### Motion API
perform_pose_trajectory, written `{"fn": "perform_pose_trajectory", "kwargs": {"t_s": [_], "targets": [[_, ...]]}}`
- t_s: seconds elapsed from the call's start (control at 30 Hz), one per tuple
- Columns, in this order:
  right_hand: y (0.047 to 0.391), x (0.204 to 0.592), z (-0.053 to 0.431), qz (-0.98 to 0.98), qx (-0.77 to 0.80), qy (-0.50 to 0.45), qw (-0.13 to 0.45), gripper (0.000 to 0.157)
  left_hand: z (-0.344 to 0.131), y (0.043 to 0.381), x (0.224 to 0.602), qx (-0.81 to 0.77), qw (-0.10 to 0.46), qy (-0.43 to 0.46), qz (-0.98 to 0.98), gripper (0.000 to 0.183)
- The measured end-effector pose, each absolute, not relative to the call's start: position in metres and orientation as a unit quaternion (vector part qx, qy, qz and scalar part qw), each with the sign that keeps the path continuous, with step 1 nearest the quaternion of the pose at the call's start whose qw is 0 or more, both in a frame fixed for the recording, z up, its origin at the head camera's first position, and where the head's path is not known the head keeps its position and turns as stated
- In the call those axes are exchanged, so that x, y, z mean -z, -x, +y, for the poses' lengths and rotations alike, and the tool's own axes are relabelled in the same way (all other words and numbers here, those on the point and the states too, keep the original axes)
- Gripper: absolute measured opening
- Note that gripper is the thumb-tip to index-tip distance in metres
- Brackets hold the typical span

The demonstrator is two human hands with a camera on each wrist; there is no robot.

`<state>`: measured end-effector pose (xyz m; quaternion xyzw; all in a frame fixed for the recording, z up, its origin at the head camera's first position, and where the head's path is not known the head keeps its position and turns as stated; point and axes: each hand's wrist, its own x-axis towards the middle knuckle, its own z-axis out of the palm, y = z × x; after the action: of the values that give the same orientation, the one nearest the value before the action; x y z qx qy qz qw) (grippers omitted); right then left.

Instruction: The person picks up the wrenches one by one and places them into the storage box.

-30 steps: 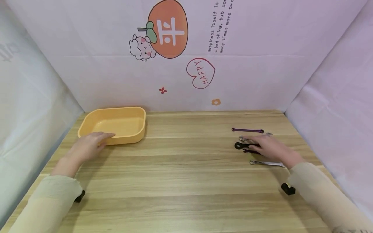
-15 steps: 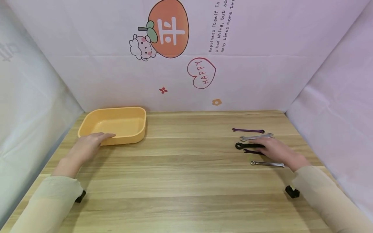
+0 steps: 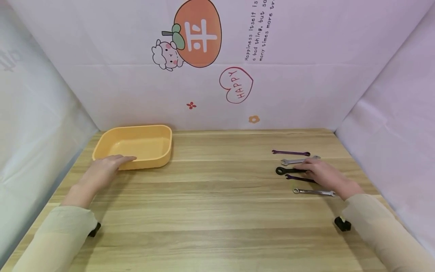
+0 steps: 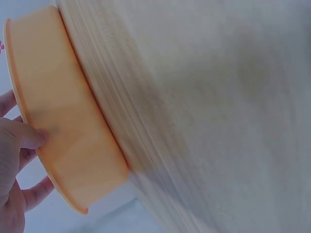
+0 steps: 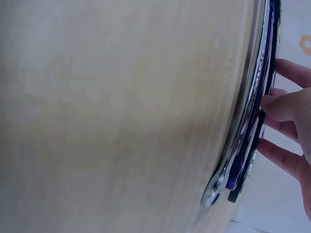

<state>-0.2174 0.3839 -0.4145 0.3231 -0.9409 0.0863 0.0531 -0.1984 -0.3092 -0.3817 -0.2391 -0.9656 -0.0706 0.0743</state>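
Note:
My left hand (image 3: 101,173) grips the near rim of a yellow plastic bin (image 3: 147,164) at the back left; the left wrist view shows the thumb on its outer wall and fingers over the rim. At the right, my right hand (image 3: 322,174) pinches a black ratchet wrench (image 3: 280,170) lying on the table, its far end hidden under the hand. Beyond it lie a silver open-end wrench (image 3: 289,162) and a purple wrench (image 3: 291,153). On the near side are another purple wrench (image 3: 299,178), partly covered by the hand, and a silver combination wrench (image 3: 312,192).
The wood-grain table (image 3: 210,211) runs between both arms. White printed sheeting (image 3: 299,94) stands along its back, with plain white sheets at the left and right sides. A black device (image 3: 342,223) sits under the right wrist.
My right hand has drawn slightly right and back from over the silver open-end wrench, its fingers closing at the black wrench. My left hand stays on the bin rim.

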Motion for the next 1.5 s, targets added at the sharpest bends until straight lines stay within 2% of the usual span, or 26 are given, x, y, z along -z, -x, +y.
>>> {"fn": "perform_pose_trajectory", "kwargs": {"t_s": [0.73, 1.03, 1.27, 1.5], "targets": [[0.223, 0.415, 0.388, -0.931, -0.078, -0.348, 0.079, 0.039, -0.298, 0.200, 0.384, 0.063, 0.092, 0.251, -0.962, 0.053], [0.220, 0.415, 0.387, -0.937, -0.085, -0.333, 0.059, 0.040, -0.295, 0.200, 0.385, 0.054, 0.102, 0.262, -0.958, 0.053], [0.222, 0.418, 0.387, -0.928, -0.088, -0.350, 0.090, 0.041, -0.291, 0.199, 0.384, 0.055, 0.094, 0.266, -0.958, 0.051], [0.223, 0.419, 0.387, -0.930, -0.092, -0.346, 0.084, 0.041, -0.287, 0.198, 0.385, 0.055, 0.101, 0.275, -0.954, 0.051]]}}
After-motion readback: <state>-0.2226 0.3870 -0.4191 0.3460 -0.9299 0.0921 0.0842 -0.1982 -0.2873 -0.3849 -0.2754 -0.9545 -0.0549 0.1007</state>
